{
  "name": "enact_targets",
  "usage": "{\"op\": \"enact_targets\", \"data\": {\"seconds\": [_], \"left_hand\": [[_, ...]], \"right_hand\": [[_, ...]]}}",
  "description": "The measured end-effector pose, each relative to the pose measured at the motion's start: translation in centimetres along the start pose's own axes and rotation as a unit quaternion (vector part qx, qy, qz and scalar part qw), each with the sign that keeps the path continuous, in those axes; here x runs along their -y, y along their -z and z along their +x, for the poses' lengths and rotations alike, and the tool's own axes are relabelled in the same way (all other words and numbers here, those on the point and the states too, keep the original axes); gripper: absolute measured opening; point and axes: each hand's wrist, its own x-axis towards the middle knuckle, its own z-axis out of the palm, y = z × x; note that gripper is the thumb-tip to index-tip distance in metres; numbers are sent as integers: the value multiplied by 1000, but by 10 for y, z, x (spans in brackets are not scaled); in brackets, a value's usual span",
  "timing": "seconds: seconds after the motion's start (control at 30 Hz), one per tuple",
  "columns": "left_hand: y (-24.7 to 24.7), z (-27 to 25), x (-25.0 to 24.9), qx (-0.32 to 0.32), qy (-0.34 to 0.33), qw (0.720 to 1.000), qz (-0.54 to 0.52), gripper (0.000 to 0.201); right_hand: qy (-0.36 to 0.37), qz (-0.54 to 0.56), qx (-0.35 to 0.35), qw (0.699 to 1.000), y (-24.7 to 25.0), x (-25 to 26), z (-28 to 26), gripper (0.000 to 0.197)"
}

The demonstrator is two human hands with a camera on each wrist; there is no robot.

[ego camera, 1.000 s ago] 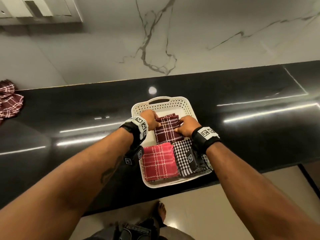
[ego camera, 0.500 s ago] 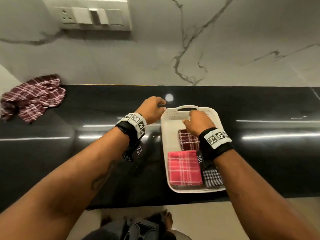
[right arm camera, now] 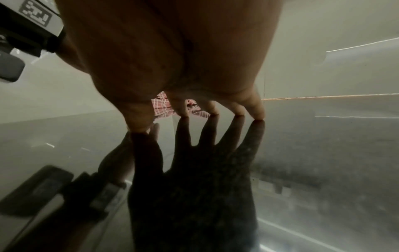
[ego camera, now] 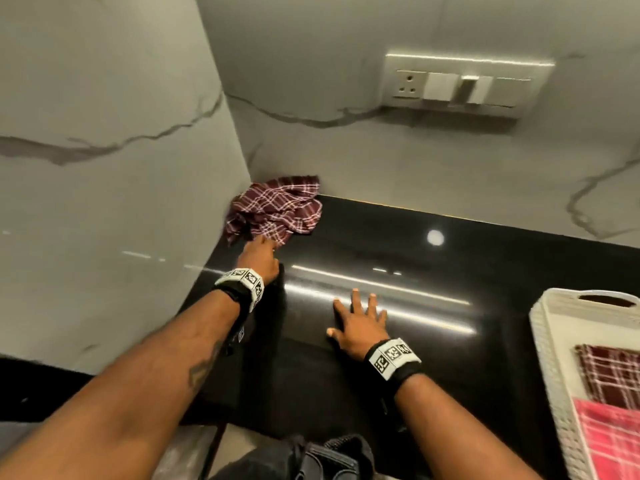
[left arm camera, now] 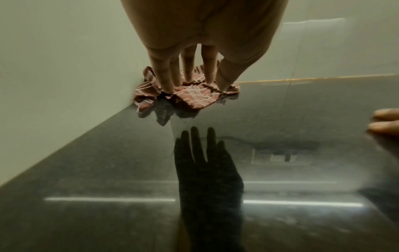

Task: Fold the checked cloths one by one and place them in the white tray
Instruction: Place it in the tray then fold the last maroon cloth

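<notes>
A crumpled maroon checked cloth lies in the back corner of the black counter, against both walls. My left hand reaches out to it with straight fingers whose tips touch its near edge. My right hand lies flat with spread fingers on the bare counter, apart from the cloth. The white tray stands at the right edge, holding a folded maroon cloth and a folded pink cloth.
The glossy black counter runs between the cloth and the tray. Marble walls close the left side and the back. A switch panel sits on the back wall. The counter's front edge is just below my forearms.
Both hands have left the tray and moved left. The left hand now reaches the crumpled cloth in the corner, and the right hand rests flat on the counter. The view has swung left.
</notes>
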Motion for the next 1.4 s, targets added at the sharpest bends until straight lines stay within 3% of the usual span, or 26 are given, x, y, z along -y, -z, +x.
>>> {"op": "enact_targets", "data": {"seconds": [0.13,0.27,0.53,0.63,0.67,0.77,0.83,0.93,1.03,1.1,1.17,1.2,1.27,1.33,1.4], "left_hand": [[2,36,31,26,-83,994,64,56],[-7,46,31,100,-130,984,76,53],[-37,-59,15,-11,-177,982,63,23],[-32,-58,17,-59,-182,980,56,9],[-31,-52,18,-72,-195,977,55,18],[-27,-32,16,-20,-256,964,75,42],[-24,-24,16,29,-289,952,98,40],[-21,-19,16,36,-296,950,96,40],[-17,-19,10,27,-291,954,70,22],[-13,-20,5,18,-296,955,16,17],[-4,-21,1,11,-301,953,-40,11],[1,-22,1,18,-303,951,-65,9],[12,-23,5,35,-306,947,-91,7],[23,-22,11,37,-304,947,-93,11],[33,-20,16,38,-292,952,-85,16]], "right_hand": [[-30,-17,4,999,-11,5,3,82],[-33,0,12,999,-6,4,2,82],[-63,19,-7,998,-1,14,4,75],[-74,20,-11,997,1,16,5,74],[-76,21,-9,997,1,17,5,75],[-78,23,-8,997,2,17,4,75],[-84,24,-4,996,2,19,4,75],[-97,31,14,995,8,24,9,71],[-72,18,-38,997,22,35,16,58],[-10,24,-123,992,30,41,21,70],[77,-22,-159,984,39,46,25,80],[112,-47,-155,980,44,47,28,74],[142,-53,-163,975,54,48,30,44],[116,-4,-225,967,68,46,27,16],[88,52,-287,952,83,42,22,10]]}}
